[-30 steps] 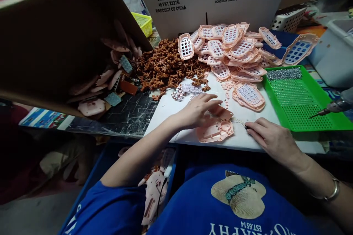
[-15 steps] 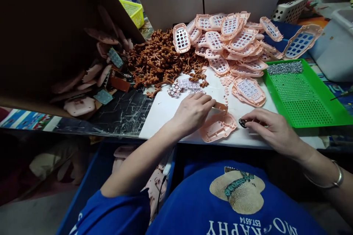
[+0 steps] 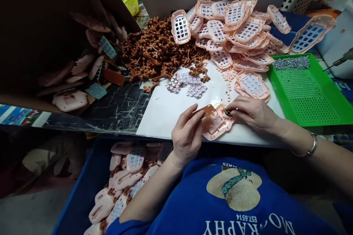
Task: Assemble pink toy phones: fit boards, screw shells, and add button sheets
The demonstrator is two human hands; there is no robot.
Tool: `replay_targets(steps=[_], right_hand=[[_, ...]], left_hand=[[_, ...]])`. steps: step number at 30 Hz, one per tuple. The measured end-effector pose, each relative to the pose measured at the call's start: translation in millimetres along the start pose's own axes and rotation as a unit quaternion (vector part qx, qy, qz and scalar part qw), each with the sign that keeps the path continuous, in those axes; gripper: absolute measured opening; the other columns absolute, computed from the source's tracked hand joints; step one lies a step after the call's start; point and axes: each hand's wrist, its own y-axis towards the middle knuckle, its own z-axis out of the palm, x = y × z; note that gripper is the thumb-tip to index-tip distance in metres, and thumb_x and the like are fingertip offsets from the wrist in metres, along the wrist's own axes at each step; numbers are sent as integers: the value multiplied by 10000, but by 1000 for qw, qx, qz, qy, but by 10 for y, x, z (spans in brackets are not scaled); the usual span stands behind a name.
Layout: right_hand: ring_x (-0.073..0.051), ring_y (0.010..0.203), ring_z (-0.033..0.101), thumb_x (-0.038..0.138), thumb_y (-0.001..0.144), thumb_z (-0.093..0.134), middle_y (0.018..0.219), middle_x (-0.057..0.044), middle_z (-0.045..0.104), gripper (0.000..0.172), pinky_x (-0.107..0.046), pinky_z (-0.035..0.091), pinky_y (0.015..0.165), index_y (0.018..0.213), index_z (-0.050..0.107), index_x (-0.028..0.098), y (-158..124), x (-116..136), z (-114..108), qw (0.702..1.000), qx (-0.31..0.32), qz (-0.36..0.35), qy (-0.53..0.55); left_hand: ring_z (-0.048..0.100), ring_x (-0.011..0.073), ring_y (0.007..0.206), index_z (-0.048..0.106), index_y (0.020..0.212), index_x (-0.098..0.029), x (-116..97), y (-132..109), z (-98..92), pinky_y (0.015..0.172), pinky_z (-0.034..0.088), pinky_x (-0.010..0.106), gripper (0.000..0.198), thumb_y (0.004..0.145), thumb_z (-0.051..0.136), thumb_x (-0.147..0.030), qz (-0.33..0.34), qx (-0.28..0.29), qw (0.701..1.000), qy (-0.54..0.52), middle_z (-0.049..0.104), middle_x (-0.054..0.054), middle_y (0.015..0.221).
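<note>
My left hand (image 3: 187, 137) is closed on the edge of a brown circuit board (image 3: 209, 111), holding it tilted over a pink plastic shell half (image 3: 215, 127). The shell lies with its hollow side up at the front edge of a white board (image 3: 162, 114). Between the fingertips of my right hand (image 3: 255, 115) is a small round black speaker (image 3: 227, 112), at the shell's upper right end. Thin wires show between the circuit board and the speaker. Whether the speaker touches the shell, I cannot tell.
Behind are brown branch-like plastic parts (image 3: 157, 51), stacked pink shells (image 3: 245, 31) and button pads (image 3: 196, 90). A green tray (image 3: 314, 91) with screws (image 3: 292, 62) stands right. At left is a box (image 3: 24, 62); below, a blue bin (image 3: 79, 191) of pink shells.
My right hand has carried the speaker left to the shell's upper end. My left hand has drawn back and turned, still holding the circuit board. The view has tilted down somewhat.
</note>
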Motion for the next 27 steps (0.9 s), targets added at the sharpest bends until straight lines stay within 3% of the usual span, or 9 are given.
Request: replay_targets(steps=[10,16,19,27], right_hand=[[-179,828,642,217,985,456,959,-101,688,239,-278,487,687,1073,660,129,112,-138,28,987,29,-119,-105],[-169,826,639,241,990,442,940,-77,668,233,-282,497,709,1048,650,154,23,21,23,997,79,-7,-27],[-162,833,644,235,993,432,960,-80,672,237,-279,504,725,1056,648,162,-75,126,20,997,71,17,2],[-169,844,646,228,988,446,975,-97,688,242,-276,501,710,1097,641,137,-111,134,-7,994,27,-51,-88]], left_hand=[[624,211,1169,619,1227,-213,-104,-87,38,985,549,391,368,895,559,-66,-20,13,998,-54,630,117,1266],[516,289,1301,430,1423,-162,-43,-129,63,1058,488,469,688,808,734,-215,8,84,995,-58,507,205,1393],[509,278,1307,438,1417,-186,33,-107,34,1068,475,476,620,848,686,-194,18,108,993,-42,504,190,1402],[519,263,1298,455,1405,-223,86,10,-12,1072,471,476,551,886,641,-223,2,157,986,-55,509,163,1403]])
